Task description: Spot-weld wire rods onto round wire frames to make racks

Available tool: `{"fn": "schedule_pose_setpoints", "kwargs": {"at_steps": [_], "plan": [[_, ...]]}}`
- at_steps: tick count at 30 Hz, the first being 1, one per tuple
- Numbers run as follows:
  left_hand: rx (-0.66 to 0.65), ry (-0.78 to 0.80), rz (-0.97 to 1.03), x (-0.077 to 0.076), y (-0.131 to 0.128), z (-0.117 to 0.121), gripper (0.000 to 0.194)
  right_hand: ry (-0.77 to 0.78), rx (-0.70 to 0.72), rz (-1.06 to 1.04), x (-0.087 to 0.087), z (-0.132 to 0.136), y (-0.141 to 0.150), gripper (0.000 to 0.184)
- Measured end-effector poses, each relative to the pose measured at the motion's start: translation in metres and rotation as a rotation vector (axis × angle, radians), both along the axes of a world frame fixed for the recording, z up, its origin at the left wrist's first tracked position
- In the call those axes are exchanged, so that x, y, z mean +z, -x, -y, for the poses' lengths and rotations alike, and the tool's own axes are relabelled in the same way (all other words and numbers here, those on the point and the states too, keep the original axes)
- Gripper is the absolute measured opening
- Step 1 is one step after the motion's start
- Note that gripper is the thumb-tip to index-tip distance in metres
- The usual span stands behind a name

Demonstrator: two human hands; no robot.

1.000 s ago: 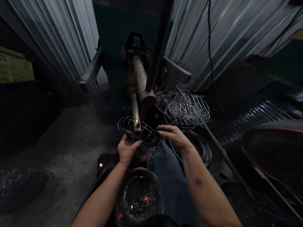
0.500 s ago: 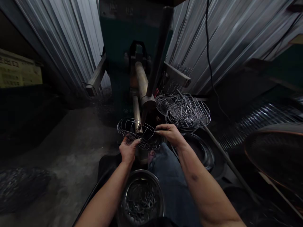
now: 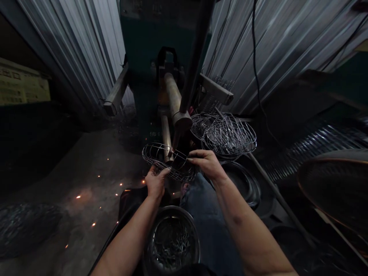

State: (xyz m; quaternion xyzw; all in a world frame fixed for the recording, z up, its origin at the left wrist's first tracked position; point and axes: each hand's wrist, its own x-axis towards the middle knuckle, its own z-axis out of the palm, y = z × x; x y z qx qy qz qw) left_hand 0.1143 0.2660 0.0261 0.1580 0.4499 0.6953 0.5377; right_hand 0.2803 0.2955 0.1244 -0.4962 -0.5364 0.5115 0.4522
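Sparks (image 3: 78, 196) have sprayed out across the concrete floor (image 3: 94, 165) since the last frame, w/ a few more glowing near the person's left side. Oval wire basket (image 3: 156, 150) sits right up against the welder's lower rod (image 3: 166, 132), held approx level, and the tip of the thick upper arm (image 3: 172, 96) meets the wire near the top of the basket (hard to see the exact contact point, it's dark in there). Left hand (image 3: 156, 183) is curled under the basket's near rim, fingers spread around the wires. Right hand (image 3: 207, 165) pinches the far end between thumb and fingers. Just beyond the right hand, a pile of finished-looking wire baskets (image 3: 228, 136) is stacked. Steel bowl (image 3: 172, 210) full of short wire bits (image 3: 172, 241) sits below the hands, next to the person's jeans (image 3: 205, 218). Corrugated metal walls (image 3: 287, 50) flank the welder, w/ a black cable (image 3: 254, 46) hanging down the right one.
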Motion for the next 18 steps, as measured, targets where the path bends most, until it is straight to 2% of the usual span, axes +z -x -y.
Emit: {"fn": "schedule_pose_setpoints", "kwargs": {"at_steps": [5,10,15,18], "plan": [[-0.005,0.089,0.134,0.007,0.001,0.0,0.054,-0.042,-0.008,0.074,0.01,-0.011,0.016,0.02],[-0.023,0.114,0.133,0.009,-0.002,0.002,0.057,-0.008,-0.007,0.047,0.011,-0.014,0.018,0.02],[-0.038,0.144,0.151,0.014,-0.002,0.006,0.061,0.124,0.147,-0.099,-0.001,-0.003,-0.016,0.036],[-0.076,0.162,0.159,0.013,-0.003,0.009,0.056,0.159,0.149,-0.063,-0.008,0.004,-0.036,0.037]]}}
